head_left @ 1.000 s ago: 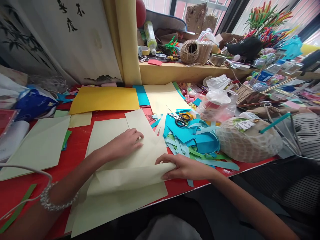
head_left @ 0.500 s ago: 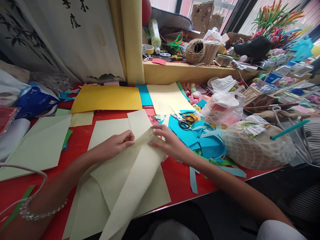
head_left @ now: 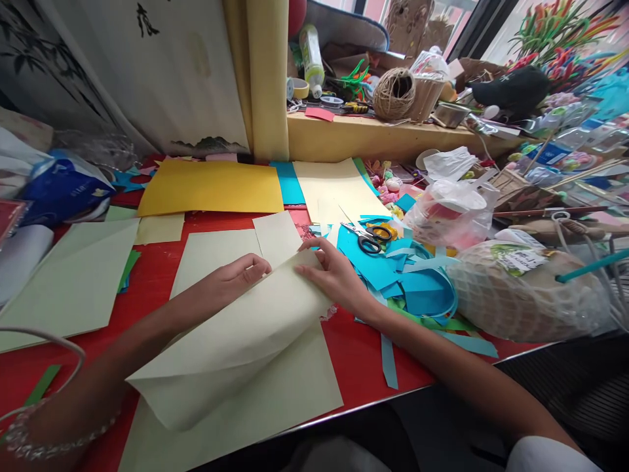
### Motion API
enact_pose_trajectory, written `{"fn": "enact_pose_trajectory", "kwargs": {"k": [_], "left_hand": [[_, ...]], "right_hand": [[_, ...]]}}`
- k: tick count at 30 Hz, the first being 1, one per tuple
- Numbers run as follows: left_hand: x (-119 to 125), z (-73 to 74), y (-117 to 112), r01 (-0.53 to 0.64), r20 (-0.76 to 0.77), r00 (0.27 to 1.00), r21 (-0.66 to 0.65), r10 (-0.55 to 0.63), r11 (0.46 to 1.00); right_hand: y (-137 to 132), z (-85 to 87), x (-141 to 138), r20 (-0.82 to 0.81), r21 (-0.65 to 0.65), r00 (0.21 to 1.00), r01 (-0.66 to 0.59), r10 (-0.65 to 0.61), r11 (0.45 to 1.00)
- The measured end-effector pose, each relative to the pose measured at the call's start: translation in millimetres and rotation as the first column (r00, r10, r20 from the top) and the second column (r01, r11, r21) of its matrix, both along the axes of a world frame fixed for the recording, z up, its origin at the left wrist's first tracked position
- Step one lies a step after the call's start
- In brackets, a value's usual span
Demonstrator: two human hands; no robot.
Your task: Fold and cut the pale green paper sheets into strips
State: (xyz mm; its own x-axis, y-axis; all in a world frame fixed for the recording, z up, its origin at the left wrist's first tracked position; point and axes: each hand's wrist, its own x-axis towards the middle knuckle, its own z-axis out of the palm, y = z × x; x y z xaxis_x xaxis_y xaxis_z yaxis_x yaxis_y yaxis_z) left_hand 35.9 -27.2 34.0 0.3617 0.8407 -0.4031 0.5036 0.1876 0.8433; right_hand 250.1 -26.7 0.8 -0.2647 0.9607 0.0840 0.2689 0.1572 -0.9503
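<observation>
A pale yellow sheet of paper [head_left: 236, 341] lies folded over on the red table [head_left: 358, 357], its loose lower edge bulging up. My left hand [head_left: 236, 278] pinches the sheet's upper edge with fingers closed. My right hand [head_left: 334, 275] presses the same edge's right corner down with fingers bent over it. Another pale sheet [head_left: 275, 393] lies flat beneath. Just right of my right hand are blue paper scraps [head_left: 393, 272] and black-handled scissors [head_left: 366, 237].
More sheets lie around: light green [head_left: 69, 275] at left, orange-yellow [head_left: 211, 187] at the back. A net-wrapped bundle [head_left: 521, 295] and plastic bags [head_left: 447, 210] crowd the right. The yellow ledge [head_left: 373, 137] holds twine, tape and a bottle. The table's front edge runs close below.
My right hand carried the sheet's near edge up from the table front and over to the far edge beside my left hand; the fold now flattens out wider.
</observation>
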Motion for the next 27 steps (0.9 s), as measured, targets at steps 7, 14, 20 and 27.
{"fn": "enact_pose_trajectory", "kwargs": {"k": [7, 14, 20, 27], "left_hand": [[1, 6.3, -3, 0.134, 0.036, 0.991, -0.110, -0.131, 0.985], [3, -1.3, -6, 0.033, -0.019, 0.999, 0.011, -0.033, 0.999], [3, -6.0, -7, 0.006, -0.048, 0.999, -0.021, -0.007, 1.000], [-6, -5.7, 1, -0.035, -0.147, 0.988, 0.109, 0.051, 0.993]], "right_hand": [[-4, 1.0, 2, -0.021, -0.046, 0.999, -0.025, 0.025, 0.999], [-6, 10.9, 6, 0.057, -0.062, 0.998, -0.017, 0.021, 0.998], [-9, 13.5, 6, 0.036, -0.070, 0.998, -0.052, 0.055, 0.996], [9, 15.3, 24, 0.045, 0.206, 0.982, 0.172, -0.185, 0.963]]}}
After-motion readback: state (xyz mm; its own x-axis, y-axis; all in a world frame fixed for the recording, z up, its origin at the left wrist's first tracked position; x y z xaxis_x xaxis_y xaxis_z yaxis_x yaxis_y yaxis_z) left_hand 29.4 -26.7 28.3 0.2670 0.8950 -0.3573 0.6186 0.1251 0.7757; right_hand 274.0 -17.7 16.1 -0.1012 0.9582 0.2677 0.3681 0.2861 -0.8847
